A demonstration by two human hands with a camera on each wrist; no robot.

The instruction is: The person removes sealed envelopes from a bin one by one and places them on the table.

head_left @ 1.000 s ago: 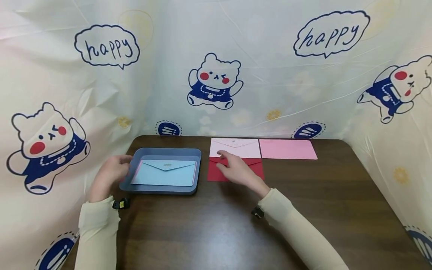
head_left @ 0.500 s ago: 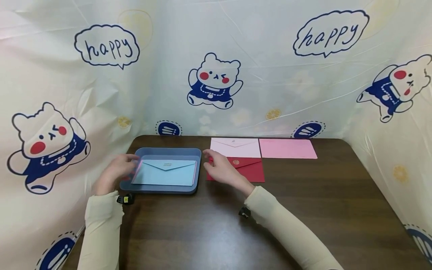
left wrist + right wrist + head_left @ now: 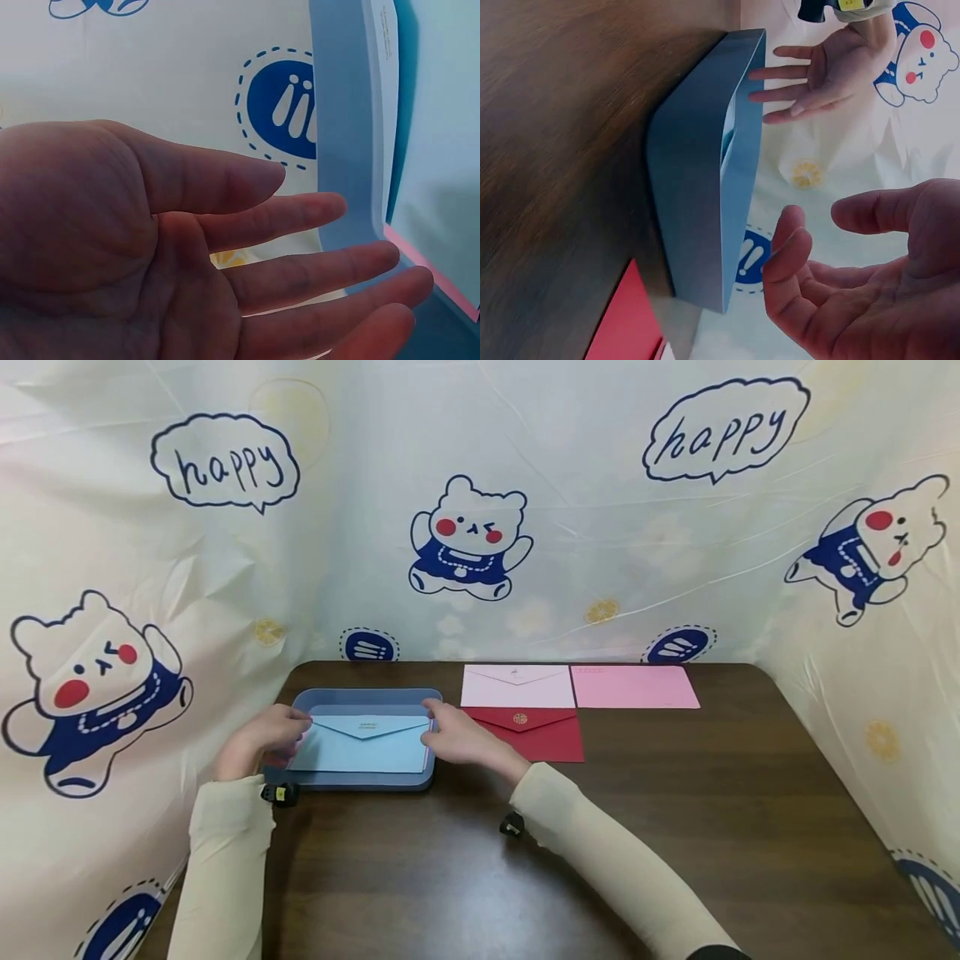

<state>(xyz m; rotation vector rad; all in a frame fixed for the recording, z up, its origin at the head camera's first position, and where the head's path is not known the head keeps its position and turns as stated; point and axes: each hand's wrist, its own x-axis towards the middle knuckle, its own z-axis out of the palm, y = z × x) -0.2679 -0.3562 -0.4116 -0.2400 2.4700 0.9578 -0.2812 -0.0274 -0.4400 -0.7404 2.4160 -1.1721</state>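
L hand (image 3: 259,739): fingers straight-ish, empty
R hand (image 3: 461,735): loosely bent, empty
Pale-blue oblong paper envelope (image 3: 363,755): lengthwise in shallow blue plastic tray (image 3: 345,782), prob 4 fit

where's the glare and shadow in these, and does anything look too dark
Head view: a pale sheen on the table at lower centre; left wrist view: the left fingers look dim against the brighter curtain, with a soft shadow on the light blue envelope; right wrist view: the outer wall of the tray is shaded but readable.
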